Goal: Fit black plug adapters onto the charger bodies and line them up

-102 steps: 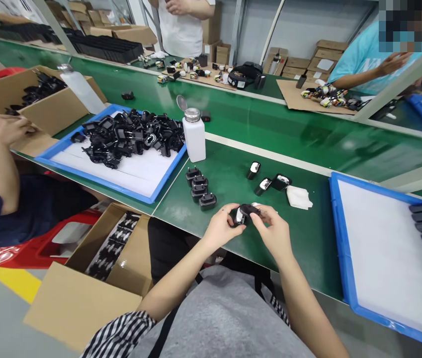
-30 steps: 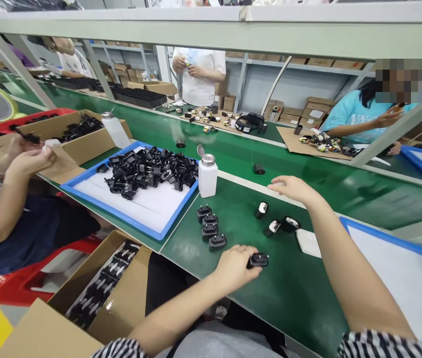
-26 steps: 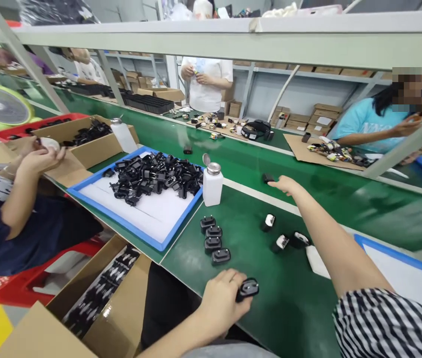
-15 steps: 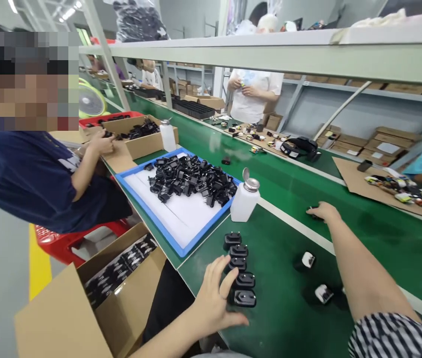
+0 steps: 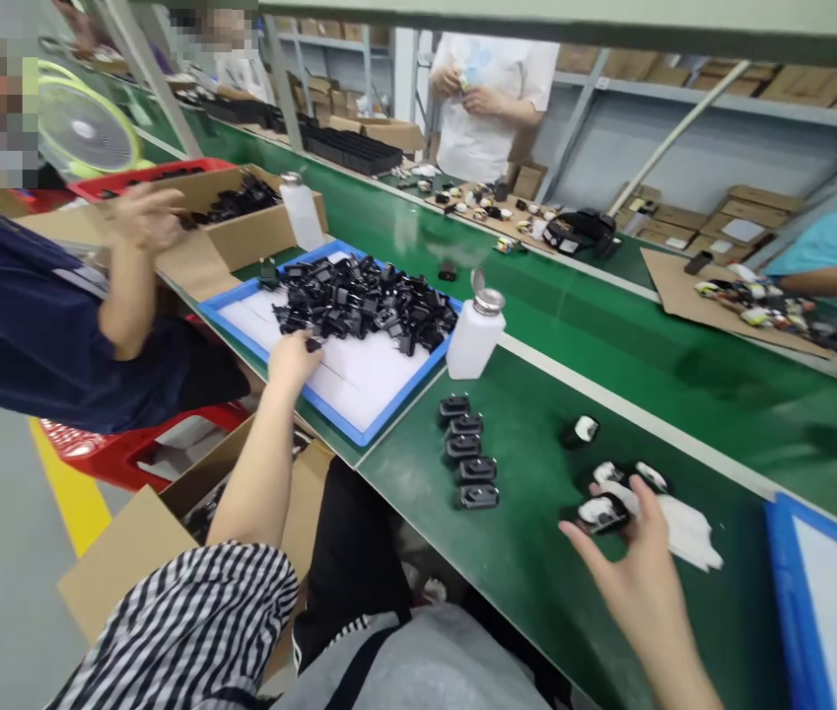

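Head view: left hand (image 5: 291, 357) is pinching a black plastic plug (image 5: 313, 344) from the blue tray pile (image 5: 366, 301) at frame centre-left; right hand (image 5: 629, 567), fingers spread, is touching a white-labelled black adapter (image 5: 599, 513); five-piece finished row (image 5: 463, 463) is lying mid-frame, most of the pile waiting.

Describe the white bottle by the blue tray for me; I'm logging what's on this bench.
The white bottle is squarish, of matte plastic, with a metal cap whose round lid stands flipped open. It stands a little tilted in the picture on the green bench, at the blue tray's near corner. No hand touches it.
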Demonstrator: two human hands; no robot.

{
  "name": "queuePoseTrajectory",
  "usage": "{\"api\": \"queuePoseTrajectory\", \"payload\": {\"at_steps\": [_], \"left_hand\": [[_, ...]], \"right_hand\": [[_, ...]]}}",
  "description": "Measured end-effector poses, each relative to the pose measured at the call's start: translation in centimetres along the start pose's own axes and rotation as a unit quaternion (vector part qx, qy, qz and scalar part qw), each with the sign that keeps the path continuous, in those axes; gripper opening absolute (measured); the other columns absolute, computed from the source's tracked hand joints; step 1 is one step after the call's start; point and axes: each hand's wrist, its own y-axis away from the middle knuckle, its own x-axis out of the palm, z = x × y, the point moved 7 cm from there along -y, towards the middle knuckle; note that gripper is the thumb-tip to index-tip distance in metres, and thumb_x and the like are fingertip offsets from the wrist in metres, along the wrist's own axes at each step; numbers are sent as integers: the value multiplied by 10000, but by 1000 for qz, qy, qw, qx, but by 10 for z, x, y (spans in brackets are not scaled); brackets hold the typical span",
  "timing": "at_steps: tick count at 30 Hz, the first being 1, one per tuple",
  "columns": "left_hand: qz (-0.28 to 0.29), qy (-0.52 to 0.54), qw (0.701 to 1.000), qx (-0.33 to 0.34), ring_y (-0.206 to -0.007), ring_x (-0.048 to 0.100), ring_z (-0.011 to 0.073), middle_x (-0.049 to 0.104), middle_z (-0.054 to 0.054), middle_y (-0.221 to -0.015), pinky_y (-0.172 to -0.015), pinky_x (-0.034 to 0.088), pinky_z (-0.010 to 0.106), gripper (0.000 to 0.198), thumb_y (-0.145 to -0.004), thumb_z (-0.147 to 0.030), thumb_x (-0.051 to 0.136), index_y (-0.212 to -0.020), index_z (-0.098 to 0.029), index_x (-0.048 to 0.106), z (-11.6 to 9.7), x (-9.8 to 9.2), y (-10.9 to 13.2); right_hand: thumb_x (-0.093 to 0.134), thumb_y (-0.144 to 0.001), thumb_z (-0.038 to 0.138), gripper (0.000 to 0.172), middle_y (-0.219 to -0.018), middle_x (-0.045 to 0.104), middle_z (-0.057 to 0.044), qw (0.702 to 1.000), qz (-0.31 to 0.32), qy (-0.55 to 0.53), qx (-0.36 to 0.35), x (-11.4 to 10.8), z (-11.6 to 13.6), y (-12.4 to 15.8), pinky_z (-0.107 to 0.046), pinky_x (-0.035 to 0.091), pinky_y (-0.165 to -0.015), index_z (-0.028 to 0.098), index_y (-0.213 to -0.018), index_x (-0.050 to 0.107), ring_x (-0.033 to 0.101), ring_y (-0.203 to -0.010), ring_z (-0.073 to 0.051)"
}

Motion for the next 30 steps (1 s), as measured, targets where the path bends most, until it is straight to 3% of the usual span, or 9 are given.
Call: {"api": "queuePoseTrajectory", "payload": {"at_steps": [4, 7, 9, 11, 15, 18, 23, 26, 30], "left_hand": [[27, 190, 981, 30, -829, 530, 205, 535, 22, -881, -744, 424, 380, 459, -564, -392, 605, -936, -168, 458, -31, -3, 47], [159, 419, 887, 111, -771, 557, 176, 543, 27, -878, -637, 470, 301, 489, -550, -472, 586, -928, -193, 452, -85, 16, 117], [268, 449, 837, 161, -752, 565, 174, 551, 46, -873, -604, 478, 286, 504, -539, -499, 582, -912, -187, 449, -122, 37, 175], [264, 423, 841, 212, -821, 547, 172, 542, 55, -910, -656, 475, 284, 520, -540, -460, 605, -947, -194, 423, -146, 49, 220], [175, 330, 845, 382, -892, 508, 152, 539, 51, -928, -781, 428, 299, 350, -663, -305, 551, -968, -204, 414, -176, 62, 279], [175, 324, 819, 440, -909, 494, 144, 531, 52, -946, -805, 412, 294, 376, -684, -276, 530, -1018, -200, 375, -184, 68, 297], [263, 213, 881, 331, -1036, 393, 212, 422, 114, -1111, -852, 375, 350, 682, -560, -391, 620, -1115, -140, 314, -182, 98, 287], [295, 140, 880, 346, -989, 419, 213, 452, 100, -1076, -820, 391, 351, 604, -631, -372, 562, -1137, -135, 334, -190, 117, 282], [299, 93, 851, 421, -845, 482, 180, 537, 53, -908, -742, 424, 322, 371, -729, -302, 461, -1080, -183, 444, -199, 133, 282]], "right_hand": [[483, -665, 458, 692, -1077, 429, -161, 996, -41, -19, 81, 33, -29, 44, -415, 364, -812, 131, -1191, 175, 434, -985, -253], [518, -618, 481, 764, -1160, 355, -197, 994, -1, -17, 108, 37, -35, 49, -425, 341, -835, 104, -1197, 190, 361, -1061, -278], [512, -619, 494, 757, -1191, 326, -185, 994, -24, -38, 98, 18, -30, 49, -426, 326, -849, 122, -1200, 201, 344, -1076, -273], [447, -672, 502, 608, -1146, 390, -147, 992, -36, -96, 78, -4, -21, 52, -405, 355, -822, 165, -1154, 294, 419, -1009, -245], [491, -656, 477, 388, -903, 541, -77, 960, 109, -251, 63, -6, -2, 64, -304, 456, -613, 205, -933, 494, 540, -709, -179], [588, -609, 349, 192, -763, 569, -33, 951, 101, -271, 112, -1, -10, 69, -274, 453, -596, 198, -718, 542, 540, -654, -159], [605, -606, 307, 167, -730, 562, 10, 901, -23, -386, 197, -9, -44, 56, -252, 450, -549, 207, -705, 516, 556, -632, -139], [620, -592, 328, 204, -747, 567, 14, 857, -54, -465, 214, -12, -59, 47, -249, 449, -547, 202, -688, 491, 570, -641, -142], [641, -575, 322, 226, -734, 580, 13, 835, -54, -501, 220, -8, -68, 44, -248, 449, -568, 196, -685, 489, 576, -624, -135]]}}
